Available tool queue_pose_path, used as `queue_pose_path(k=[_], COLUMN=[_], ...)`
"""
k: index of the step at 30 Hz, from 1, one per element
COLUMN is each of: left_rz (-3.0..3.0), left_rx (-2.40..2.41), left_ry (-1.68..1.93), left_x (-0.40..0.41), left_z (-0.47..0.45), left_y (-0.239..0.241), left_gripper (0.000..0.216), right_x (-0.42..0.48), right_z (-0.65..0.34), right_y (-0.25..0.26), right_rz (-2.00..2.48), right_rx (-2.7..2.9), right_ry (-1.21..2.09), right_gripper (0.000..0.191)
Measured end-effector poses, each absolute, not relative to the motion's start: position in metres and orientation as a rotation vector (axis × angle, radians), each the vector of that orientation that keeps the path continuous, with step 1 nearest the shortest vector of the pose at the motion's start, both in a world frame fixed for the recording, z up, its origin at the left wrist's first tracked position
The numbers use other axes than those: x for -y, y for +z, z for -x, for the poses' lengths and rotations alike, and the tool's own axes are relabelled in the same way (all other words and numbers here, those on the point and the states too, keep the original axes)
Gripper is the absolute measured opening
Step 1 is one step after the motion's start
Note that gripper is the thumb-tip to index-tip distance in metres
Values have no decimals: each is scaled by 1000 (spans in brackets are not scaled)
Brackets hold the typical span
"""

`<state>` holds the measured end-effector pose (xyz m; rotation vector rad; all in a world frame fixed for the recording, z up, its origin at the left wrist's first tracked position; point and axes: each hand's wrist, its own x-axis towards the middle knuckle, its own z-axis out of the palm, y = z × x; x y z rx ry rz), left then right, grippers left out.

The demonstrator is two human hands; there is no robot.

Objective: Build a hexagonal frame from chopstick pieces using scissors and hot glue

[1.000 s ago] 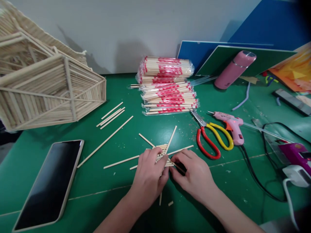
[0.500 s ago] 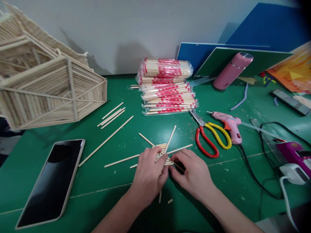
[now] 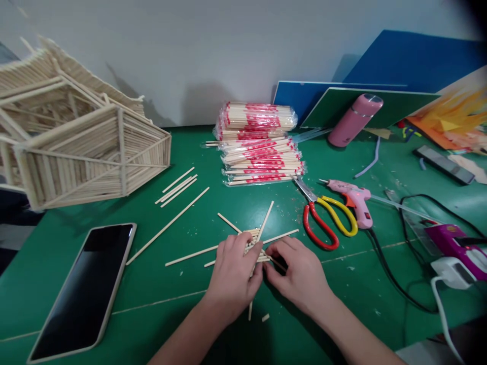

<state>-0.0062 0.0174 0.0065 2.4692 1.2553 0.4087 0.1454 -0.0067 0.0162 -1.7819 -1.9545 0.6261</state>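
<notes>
A crossed arrangement of thin wooden sticks (image 3: 281, 235) lies on the green table between my hands, its ends fanning out several ways. My left hand (image 3: 233, 274) is closed over its middle, with thumb and fingers gripping the sticks there. My right hand (image 3: 300, 269) pinches a thin stick (image 3: 279, 264) at the right side of the crossing, close to my left fingertips. My fingers hide much of the join. A tiny cut-off piece (image 3: 265, 318) rests below the hands. To the left lie a long loose stick (image 3: 168, 226) and several shorter ones (image 3: 178, 192).
Scissors (image 3: 312, 218) and a pink glue gun (image 3: 352, 194) lie at right, its cord running to a purple power strip (image 3: 447, 241). Packed sticks (image 3: 262, 147) are piled behind. A stick-built model (image 3: 91, 157), phone (image 3: 83, 289) and pink bottle (image 3: 353, 121) stand or lie around.
The view has shifted slightly, so everything sits a little lower in the picture. Both hands keep nearly the same hold on the sticks.
</notes>
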Motion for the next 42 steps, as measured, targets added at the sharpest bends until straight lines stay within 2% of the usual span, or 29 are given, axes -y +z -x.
queue_pose_path(k=[31,36,39,42], left_rz=[-2470,-2471,-2395,-2336], left_rx=[-1270,-1271,-1335,-1423], left_ry=[435,612,760,854], left_x=[-18,-12,-9,-10], left_z=[6,7,7,8], left_y=[7,11,14,15], left_gripper=[30,37,22,20], right_x=[10,10,10,10], right_z=[-146,-146,-146,-146], right_y=[13,11,10,9], right_rz=[1778,1770,1758,1736], right_rx=[1948,1967,1980,1981], right_ry=[613,605,594,570], right_gripper=[3,4,6,7])
